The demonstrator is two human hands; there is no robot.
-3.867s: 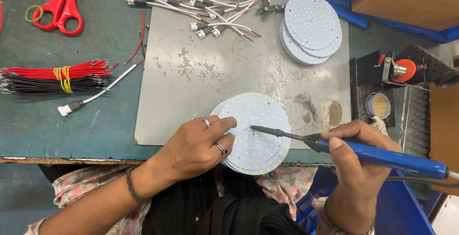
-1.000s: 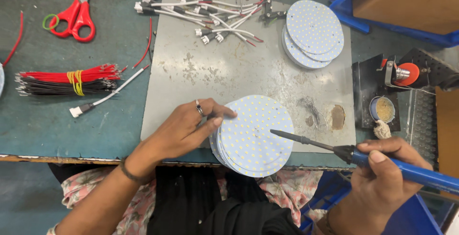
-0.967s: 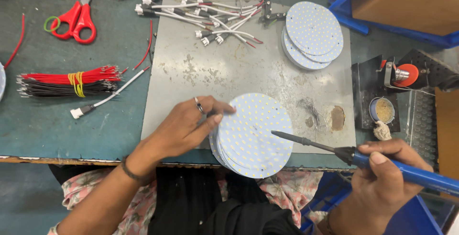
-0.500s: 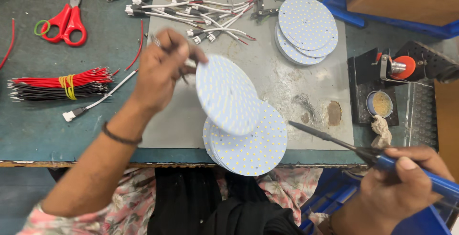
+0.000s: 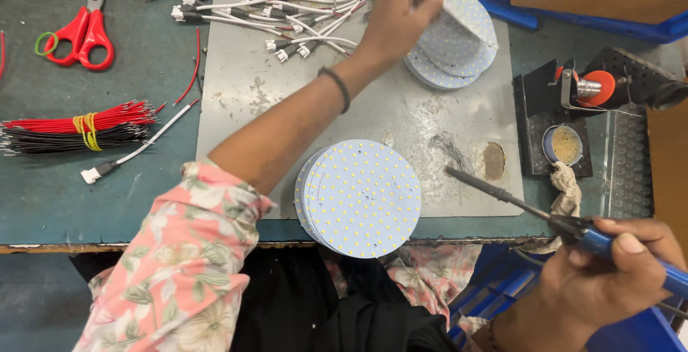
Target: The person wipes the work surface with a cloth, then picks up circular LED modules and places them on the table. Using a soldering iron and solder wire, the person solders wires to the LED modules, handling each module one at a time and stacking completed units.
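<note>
My left hand [image 5: 398, 13] reaches across the grey metal sheet [image 5: 244, 87] and grips a round white LED board [image 5: 469, 26] by its edge, tilted over the far stack of similar discs [image 5: 437, 74]. A second stack of round LED boards [image 5: 362, 198] lies at the near edge of the sheet, untouched. My right hand [image 5: 609, 273] is at the lower right, closed on a blue-handled soldering iron [image 5: 530, 208] whose dark tip points left, above the sheet and clear of the near stack.
White-plugged wire leads [image 5: 236, 8] lie at the back of the sheet. Red scissors [image 5: 82, 29] and a bundle of red and black wires [image 5: 72, 126] rest on the green table at left. A black iron stand [image 5: 595, 94] with a flux tin [image 5: 565, 144] sits right.
My left hand lifted the top board off the near stack and carried it up and right to the far stack. My right hand drew the soldering iron back to the right.
</note>
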